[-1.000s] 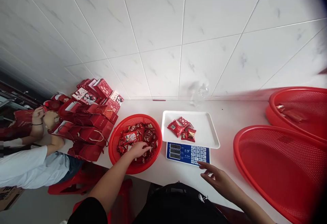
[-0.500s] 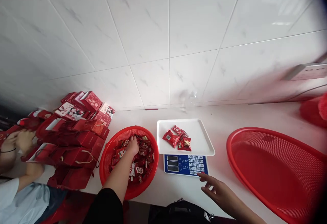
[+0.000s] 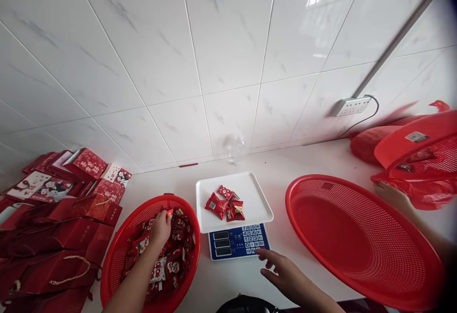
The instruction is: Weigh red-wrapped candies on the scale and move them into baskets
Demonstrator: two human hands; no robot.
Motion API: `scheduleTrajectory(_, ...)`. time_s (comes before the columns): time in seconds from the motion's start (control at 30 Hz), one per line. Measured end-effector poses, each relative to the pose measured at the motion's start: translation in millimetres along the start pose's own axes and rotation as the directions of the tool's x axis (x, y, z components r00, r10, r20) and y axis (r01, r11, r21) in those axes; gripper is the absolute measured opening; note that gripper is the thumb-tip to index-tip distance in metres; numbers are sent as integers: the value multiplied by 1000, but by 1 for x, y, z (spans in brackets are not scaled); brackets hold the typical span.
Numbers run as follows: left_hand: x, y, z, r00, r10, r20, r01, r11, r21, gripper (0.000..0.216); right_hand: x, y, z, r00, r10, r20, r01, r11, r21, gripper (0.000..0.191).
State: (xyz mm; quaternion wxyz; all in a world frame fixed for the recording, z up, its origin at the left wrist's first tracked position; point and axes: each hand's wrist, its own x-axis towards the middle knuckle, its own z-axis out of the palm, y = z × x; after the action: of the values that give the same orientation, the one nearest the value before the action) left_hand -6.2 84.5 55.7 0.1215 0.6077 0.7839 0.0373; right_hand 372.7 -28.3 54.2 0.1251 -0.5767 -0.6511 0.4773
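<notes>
My left hand (image 3: 159, 229) is inside a round red basket (image 3: 117, 256) full of red wrapped candies (image 3: 171, 265), with its fingers closed on a small candy (image 3: 169, 213). My right hand (image 3: 285, 275) hovers open over the white counter, its fingertips just below the keypad of a blue scale (image 3: 237, 241). The scale's white tray (image 3: 257, 199) carries several red candy packets (image 3: 225, 203).
A large empty red basket (image 3: 360, 237) lies to the right. More red baskets (image 3: 417, 146) and another person's hand (image 3: 392, 196) are at the far right. Red gift boxes and bags (image 3: 53, 218) are piled at the left. A wall socket (image 3: 352, 106) sits above the counter.
The view has swung to the right and up. My left hand has shifted within the candy basket and now pinches a candy. My right hand has stayed by the scale's keypad.
</notes>
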Motion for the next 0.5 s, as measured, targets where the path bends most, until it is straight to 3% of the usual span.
scheduleTrajectory(0.13,-8,60,-10,989,140,-55,-150,913,-379,25,3,-1,-1,999,-34,23,35,999,-14,45)
scheduleTrajectory(0.27,-5,128,-2,966,255,27,-194,794,-577,26,0,-6,-3,997,-73,30,74,997,-13,46)
scheduleTrajectory(0.4,-7,165,-7,969,223,103,-124,804,-581,36,-8,-5,-7,997,-69,20,70,998,-7,46)
scheduleTrajectory(0.5,-24,174,-32,964,265,-14,-223,780,-585,30,-13,6,-10,999,-46,2,47,999,-5,47)
